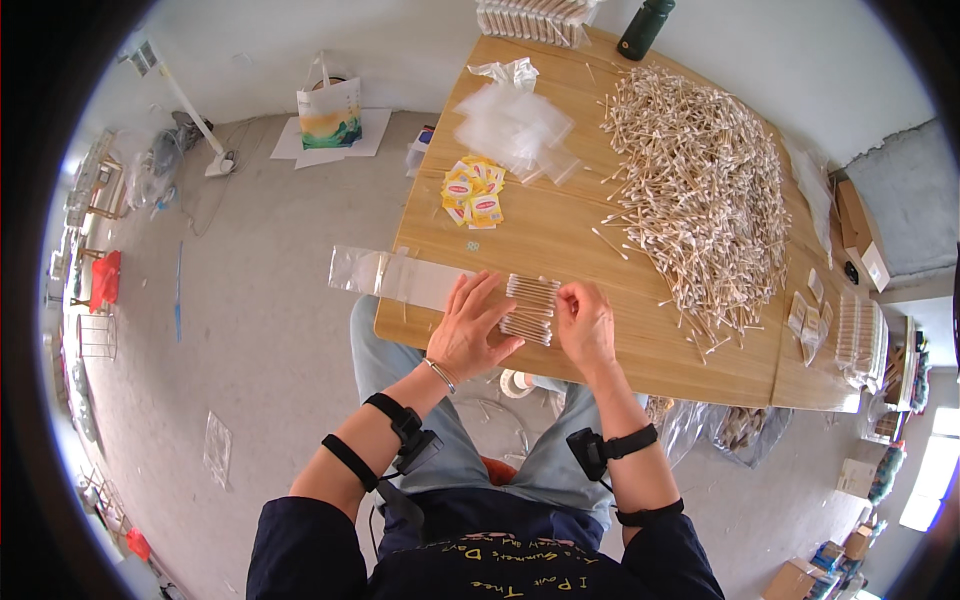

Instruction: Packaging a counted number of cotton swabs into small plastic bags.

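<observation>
Head view, wide fisheye; illum. bright & diffuse overall. At far R you see the window (928,490) blown to near-flat white, w/ blue-violet fringing along the adjacent lens rim. Your bench (570,225) is fairly evenly lit; shadows by your L hand (468,325) & R hand (587,322) are soft and faint. Glare: small highlights on the clear sleeve (352,270) and crumpled film (512,73). Focus: approx. sharp at ctr., incl. separate sticks in the swab pile (700,190). Periphery: straight lines bow; the shelf clutter (100,185) at far L looks squeezed, soft & hard to read; corners go black (vignette).
</observation>
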Available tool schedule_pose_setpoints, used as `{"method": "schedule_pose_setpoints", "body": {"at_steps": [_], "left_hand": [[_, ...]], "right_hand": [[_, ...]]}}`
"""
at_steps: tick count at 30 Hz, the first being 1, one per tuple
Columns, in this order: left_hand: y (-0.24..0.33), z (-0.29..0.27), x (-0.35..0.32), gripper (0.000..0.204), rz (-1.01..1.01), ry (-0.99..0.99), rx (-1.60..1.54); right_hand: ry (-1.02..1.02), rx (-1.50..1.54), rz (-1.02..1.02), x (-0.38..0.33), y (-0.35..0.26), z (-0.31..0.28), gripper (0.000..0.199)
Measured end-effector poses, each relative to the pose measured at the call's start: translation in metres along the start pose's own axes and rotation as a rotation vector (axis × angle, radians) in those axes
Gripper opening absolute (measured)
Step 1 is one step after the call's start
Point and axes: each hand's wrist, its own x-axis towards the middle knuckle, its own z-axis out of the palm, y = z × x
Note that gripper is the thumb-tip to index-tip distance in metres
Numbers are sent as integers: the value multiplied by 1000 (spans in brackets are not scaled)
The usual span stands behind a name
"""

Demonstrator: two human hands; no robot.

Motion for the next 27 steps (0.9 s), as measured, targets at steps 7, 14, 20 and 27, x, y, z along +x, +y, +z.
{"method": "schedule_pose_setpoints", "body": {"at_steps": [7, 14, 20, 27], "left_hand": [[-1, 2, 2, 75, -53, 11, -47], [1, -3, 1, 77, -83, 21, -78], [-3, -1, 0, 56, -88, 47, -147], [29, -1, 18, 22, -128, 55, -324]], "right_hand": [[-72, -133, -13, 37, -9, -3, 6], [-233, -293, -128, 42, -17, -1, 6], [-208, 605, 396, 35, -7, -17, 10], [-198, 1306, 571, 8, -11, -38, 5]]}}
